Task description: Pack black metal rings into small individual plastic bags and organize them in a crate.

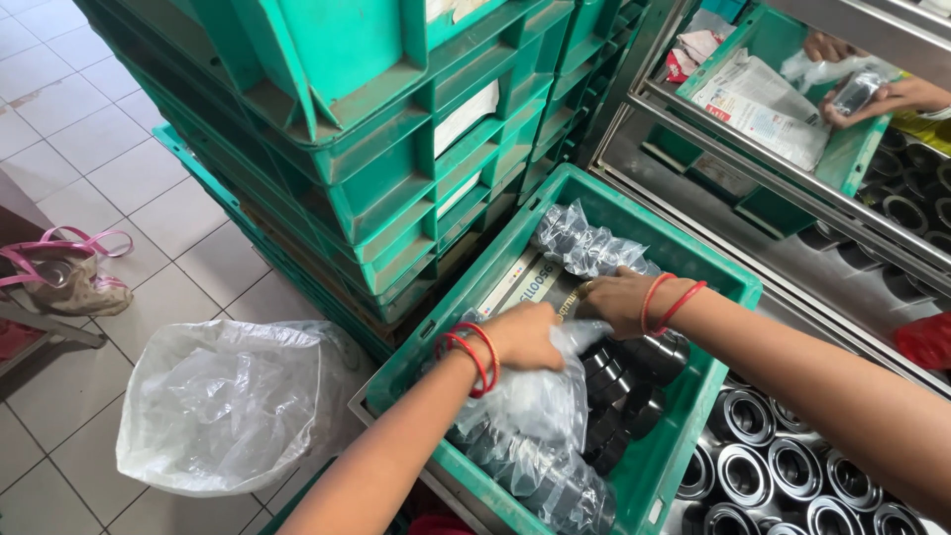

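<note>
While both hands work inside green crate (728,280), left hand (523,335) clenches clear plastic bag (530,406) over black rings (624,381); right hand (619,297) rests flat, fingers loosely together. Crate walls close around; bagged roll (586,243) lies diagonally near far corner.

Bright, even daylight; soft shadows only. Mild glare on the plastic bags (540,406) and metal rings (783,466). Slight wide-angle bending near the frame edges.

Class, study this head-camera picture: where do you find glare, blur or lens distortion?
Head view: glare glints on the clear plastic bags under the left hand and on the metal rings; the crate stack leans from wide-angle distortion; another person's hands look slightly soft.
</note>
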